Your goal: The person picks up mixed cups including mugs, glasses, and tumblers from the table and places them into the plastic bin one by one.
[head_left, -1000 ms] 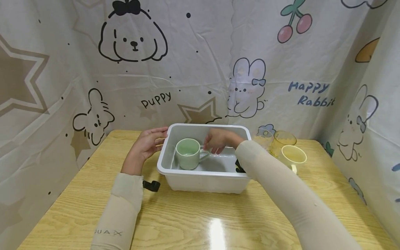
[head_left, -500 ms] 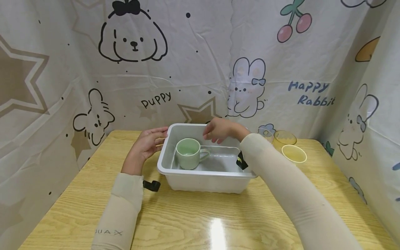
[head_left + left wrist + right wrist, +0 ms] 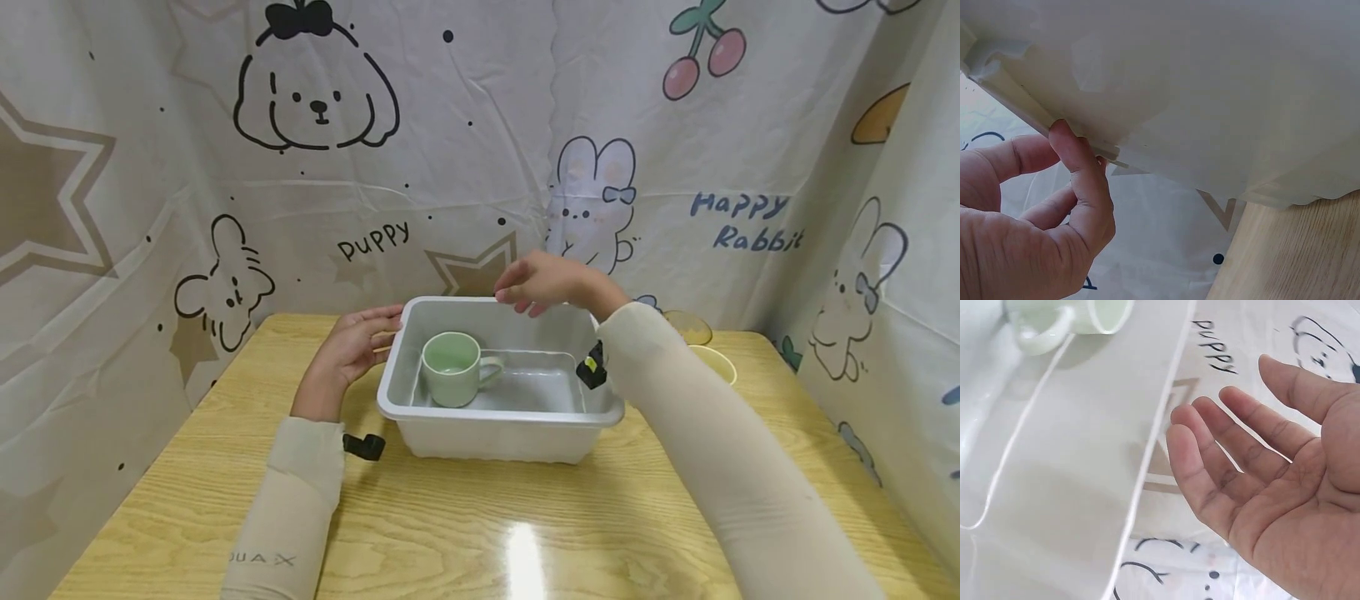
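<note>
A pale green mug stands upright at the left inside a light grey plastic bin, its handle pointing right. At the bin's left side, my left hand touches the outside of the rim with its fingertips. The left wrist view shows a bent finger against the rim's underside. Over the bin's back edge hovers my right hand, holding nothing. Its fingers are spread and slightly bent in the right wrist view, with the mug's handle farther off inside the bin.
Behind my right sleeve, a yellow cup and an amber glass are partly hidden at the back right of the wooden table. A printed curtain encloses the table's back and sides.
My right hand has come away from beside the mug's handle, moving up and back out of the bin with its fingers loosening. The left hand, bin and mug have stayed put.
</note>
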`<state>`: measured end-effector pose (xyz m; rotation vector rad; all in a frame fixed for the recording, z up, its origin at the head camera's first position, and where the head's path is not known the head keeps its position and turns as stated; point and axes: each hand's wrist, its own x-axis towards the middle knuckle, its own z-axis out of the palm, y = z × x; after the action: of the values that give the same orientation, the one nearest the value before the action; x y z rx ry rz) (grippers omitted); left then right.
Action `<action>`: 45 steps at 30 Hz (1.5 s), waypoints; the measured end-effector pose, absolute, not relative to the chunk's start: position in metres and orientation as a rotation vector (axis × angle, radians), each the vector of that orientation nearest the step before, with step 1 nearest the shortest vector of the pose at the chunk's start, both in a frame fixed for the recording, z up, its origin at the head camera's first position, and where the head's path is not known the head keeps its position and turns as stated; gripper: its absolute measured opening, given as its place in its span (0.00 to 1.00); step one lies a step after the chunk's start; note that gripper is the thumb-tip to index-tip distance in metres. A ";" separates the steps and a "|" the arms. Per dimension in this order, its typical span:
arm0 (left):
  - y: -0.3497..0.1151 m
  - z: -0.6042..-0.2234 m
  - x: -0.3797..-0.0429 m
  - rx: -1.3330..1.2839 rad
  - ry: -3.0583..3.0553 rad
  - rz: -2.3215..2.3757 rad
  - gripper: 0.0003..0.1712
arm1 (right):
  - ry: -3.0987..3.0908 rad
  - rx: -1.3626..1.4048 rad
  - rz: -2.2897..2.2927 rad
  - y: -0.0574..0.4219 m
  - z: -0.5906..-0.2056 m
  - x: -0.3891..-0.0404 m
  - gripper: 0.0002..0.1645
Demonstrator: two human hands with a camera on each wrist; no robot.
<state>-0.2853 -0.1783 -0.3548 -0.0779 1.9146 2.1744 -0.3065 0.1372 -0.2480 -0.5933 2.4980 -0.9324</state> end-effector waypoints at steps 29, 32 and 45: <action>-0.182 -0.355 -0.285 -0.080 1.909 2.183 0.28 | 2.703 -0.528 -1.041 0.245 -0.235 -0.262 0.26; -0.182 -0.355 -0.285 -0.077 1.904 2.190 0.28 | 2.722 -0.503 -1.022 0.256 -0.238 -0.256 0.27; -0.181 -0.358 -0.288 -0.041 1.886 2.204 0.29 | 2.765 -0.455 -1.040 0.308 -0.274 -0.228 0.28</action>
<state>-0.2876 -0.1815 -0.3578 -0.0405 1.8861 2.2037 -0.2283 0.3079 -0.2736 -0.4552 2.7647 -1.0404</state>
